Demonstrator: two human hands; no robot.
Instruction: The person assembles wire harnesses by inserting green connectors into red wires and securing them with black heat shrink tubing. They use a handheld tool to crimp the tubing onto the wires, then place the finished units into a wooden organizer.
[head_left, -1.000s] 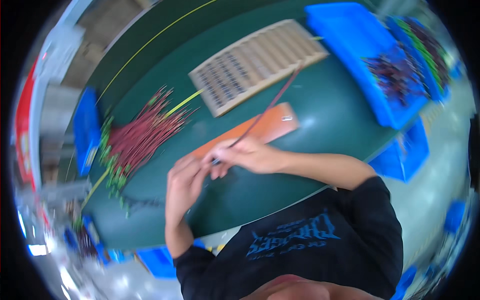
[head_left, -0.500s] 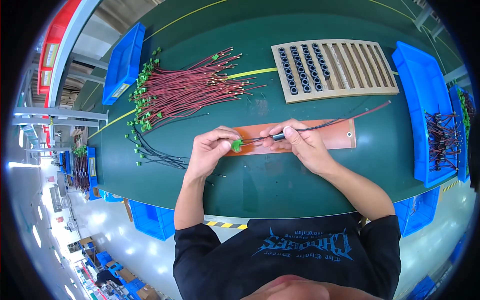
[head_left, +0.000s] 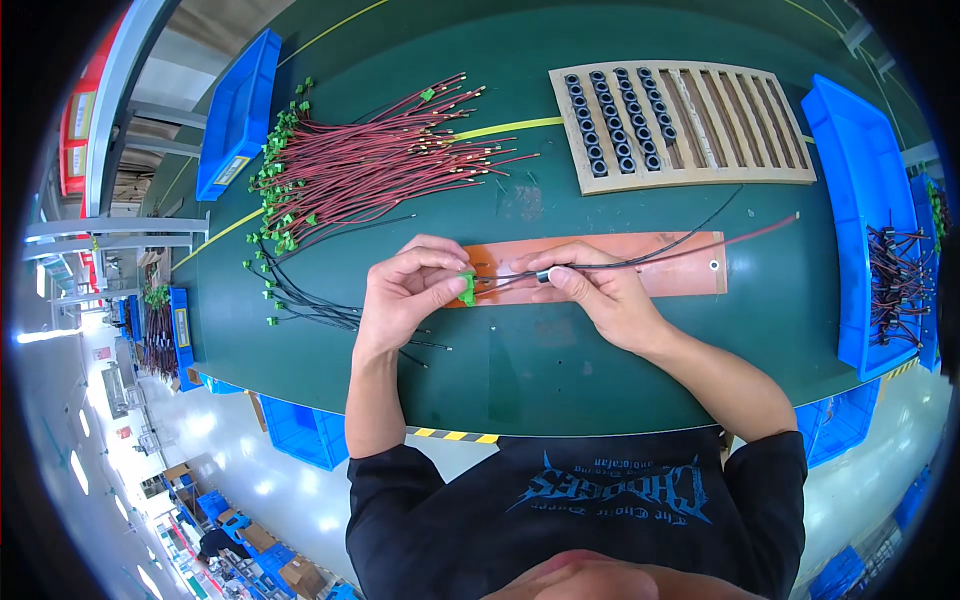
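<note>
Hands meet at the centre of the frame above a green table [head_left: 560, 370]. The left hand [head_left: 405, 290] pinches a small green connector [head_left: 467, 288] between thumb and fingers, its grip narrow and closed on the plug. The right hand [head_left: 590, 290] holds a thin wire pair [head_left: 690, 250], 1 red strand and 1 black, with a small black ring [head_left: 543, 276] threaded on it at the fingertips; its grip is closed around wire and ring. The wires run from the connector toward the right of the frame, over a flat orange mat [head_left: 680, 275] lying on the table.

At upper left lies 1 loose heap of red and black wires with green connectors [head_left: 370, 165]. At upper right sits 1 pale slatted rack [head_left: 740, 125], its left 3 rows filled with black rings. 2 blue bins are on the table: 1 at upper left [head_left: 235, 110] bearing a small pale label, 1 at the right edge [head_left: 850, 200] holding dark wire bundles [head_left: 895, 285].
</note>
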